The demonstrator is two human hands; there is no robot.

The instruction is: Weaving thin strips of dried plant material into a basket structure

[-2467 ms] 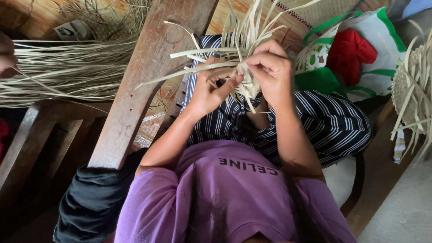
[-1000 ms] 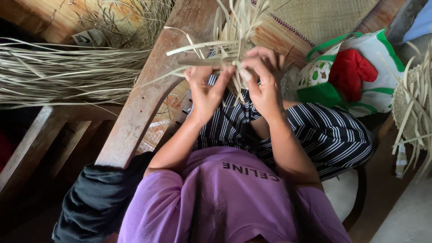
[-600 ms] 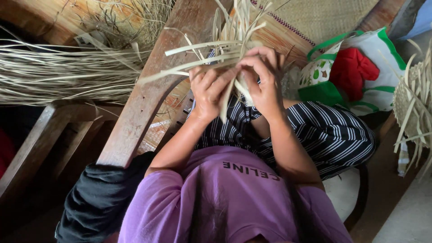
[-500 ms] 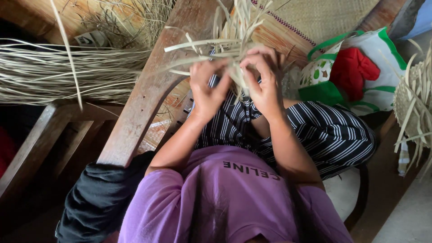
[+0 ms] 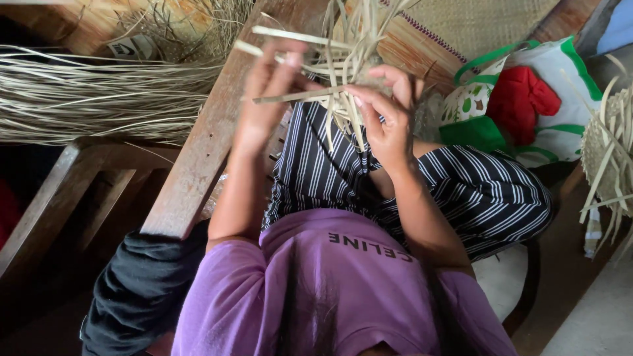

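A small piece of woven pale straw [image 5: 346, 86] with loose strips sticking out is held up over my lap. My right hand [image 5: 386, 115] grips its lower middle, fingers closed around the strips. My left hand [image 5: 267, 89] is raised and blurred beside it, pinching a flat straw strip [image 5: 293, 97] that runs across to the weave. Below are my striped trousers [image 5: 369, 178] and purple shirt [image 5: 330, 290].
A large bundle of long straw [image 5: 86, 99] lies at the left behind a wooden plank [image 5: 204, 145]. A woven mat [image 5: 475, 23] is at the top, a green and white bag [image 5: 527, 105] with red cloth at the right, and a part-woven straw piece [image 5: 610, 151] at the right edge. A dark garment [image 5: 125, 296] lies lower left.
My left hand has lifted and swung out to the left, drawing a strip sideways from the weave. My right hand stays on the woven piece.
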